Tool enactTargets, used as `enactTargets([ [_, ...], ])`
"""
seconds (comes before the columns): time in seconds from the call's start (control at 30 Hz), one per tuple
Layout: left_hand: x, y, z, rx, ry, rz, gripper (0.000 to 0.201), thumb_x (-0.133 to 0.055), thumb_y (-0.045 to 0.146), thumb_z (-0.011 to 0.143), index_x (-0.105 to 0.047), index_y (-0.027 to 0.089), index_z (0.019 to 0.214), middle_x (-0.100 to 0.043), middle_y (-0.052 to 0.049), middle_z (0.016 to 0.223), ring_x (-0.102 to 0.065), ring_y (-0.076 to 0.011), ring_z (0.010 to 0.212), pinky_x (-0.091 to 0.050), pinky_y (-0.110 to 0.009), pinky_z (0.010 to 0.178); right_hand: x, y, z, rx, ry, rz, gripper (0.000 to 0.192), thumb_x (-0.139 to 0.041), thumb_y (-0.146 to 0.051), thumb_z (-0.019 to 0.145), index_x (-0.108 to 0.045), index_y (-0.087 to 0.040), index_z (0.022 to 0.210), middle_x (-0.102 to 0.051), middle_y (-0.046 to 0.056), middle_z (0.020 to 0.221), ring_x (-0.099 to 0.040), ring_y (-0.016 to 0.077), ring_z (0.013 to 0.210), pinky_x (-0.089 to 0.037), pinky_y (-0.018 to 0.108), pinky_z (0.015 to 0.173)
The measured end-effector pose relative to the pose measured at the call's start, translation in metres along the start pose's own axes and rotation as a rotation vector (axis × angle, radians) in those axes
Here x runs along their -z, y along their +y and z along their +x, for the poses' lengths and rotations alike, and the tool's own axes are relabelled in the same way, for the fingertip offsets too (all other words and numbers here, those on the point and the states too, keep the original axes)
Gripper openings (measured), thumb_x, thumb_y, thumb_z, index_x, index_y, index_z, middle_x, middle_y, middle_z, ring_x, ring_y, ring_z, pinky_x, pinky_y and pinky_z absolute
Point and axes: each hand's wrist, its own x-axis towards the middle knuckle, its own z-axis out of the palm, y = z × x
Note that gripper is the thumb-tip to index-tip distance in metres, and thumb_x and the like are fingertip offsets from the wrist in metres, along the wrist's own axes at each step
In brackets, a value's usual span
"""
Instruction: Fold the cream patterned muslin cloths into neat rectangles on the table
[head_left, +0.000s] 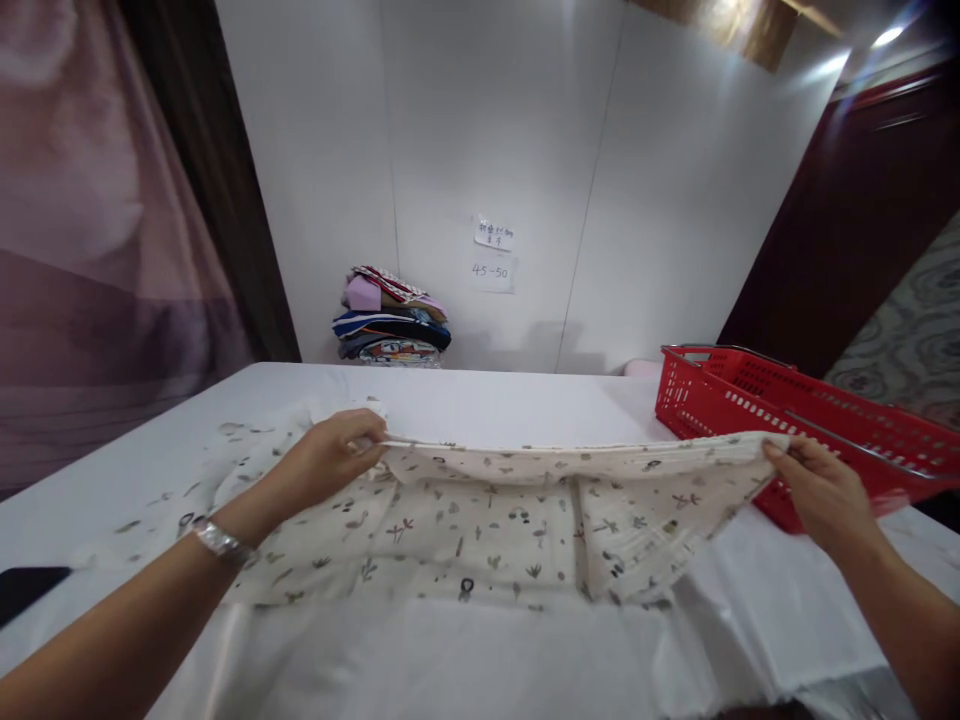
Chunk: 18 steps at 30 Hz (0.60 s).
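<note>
Right, head view: I have only this one camera, looking forward and down across the desk (pixel 480 400).
Left hand: my left hand (pixel 330 462) sits at about 9 o'clock of centre, fingers (pixel 371 440) pinched shut on the top edge of the printed cloth (pixel 480 520); a metal watch (pixel 219 541) is on that wrist.
Right hand: my right hand (pixel 817 485) is out at 3 o'clock, fingers clenched on the opposite end of the same edge.
Cloth position: it lies mid-desk, its upper edge lifted and pulled taut between both hands, the rest resting on the white cover.
Cloth axis: I read the long axis as running 9 to 3 o'clock, straight across my view; the held edge faces 12 o'clock, the loose body trails toward 6.
Left portion: more of the cloth spreads flat beyond my left hand, toward 8 o'clock.
Red basket (pixel 825 420): it stands at 2 o'clock, just behind my right hand.
Clothes stack (pixel 391 320): folded pieces sit at 12 o'clock against the wall, under a paper note (pixel 493 255).
Dark object (pixel 30 588): something flat shows at the 8 o'clock edge; I cannot tell what.
Risk, basket: I judge the right end could snag on the basket rim if it swings outward.
Risk, grip: uneven pull might slip the thin edge from one pinch and skew the cloth.
</note>
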Motion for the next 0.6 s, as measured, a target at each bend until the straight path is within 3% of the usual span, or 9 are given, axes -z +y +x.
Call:
enactTargets([
  [0.2,-0.008,0.018,-0.015,0.062,0.013,0.101,0.017,-0.049,0.035,0.077,-0.056,0.022,0.085,-0.063,-0.004,0.086,-0.057,-0.0198,0.082,-0.045,-0.029,0.073,0.007,-0.015,0.018,0.041,0.082,0.173,0.022,-0.072,-0.023,0.055,-0.063,-0.017,0.074,-0.059,-0.003,0.061,-0.051,0.0069,0.053,-0.041,0.014,0.049],
  [0.33,-0.028,0.020,-0.014,-0.023,-0.013,0.208,0.030,-0.046,0.024,0.077,-0.055,0.021,0.105,-0.061,-0.007,0.100,-0.056,-0.0227,0.097,-0.043,-0.033,0.084,0.010,-0.036,0.024,0.075,0.072,0.258,0.021,-0.071,-0.018,0.056,-0.063,-0.016,0.076,-0.061,-0.002,0.063,-0.052,0.0069,0.054,-0.044,0.016,0.054],
  [0.47,-0.045,0.028,-0.011,-0.036,-0.157,0.269,0.017,-0.038,0.015,0.078,-0.054,0.019,0.079,-0.058,-0.005,0.089,-0.057,-0.0183,0.081,-0.043,-0.028,0.070,0.013,-0.047,0.027,0.073,0.045,0.302,0.019,-0.071,-0.014,0.057,-0.063,-0.014,0.074,-0.061,-0.001,0.064,-0.053,0.0068,0.055,-0.043,0.016,0.054],
  [0.6,-0.046,0.034,-0.011,0.011,-0.090,0.301,0.014,-0.035,0.013,0.075,-0.048,0.020,0.074,-0.055,-0.003,0.080,-0.053,-0.0171,0.072,-0.039,-0.028,0.061,0.020,-0.044,0.026,0.045,0.021,0.324,0.022,-0.075,-0.016,0.055,-0.061,-0.015,0.073,-0.061,0.000,0.065,-0.055,0.0085,0.058,-0.044,0.018,0.056],
])
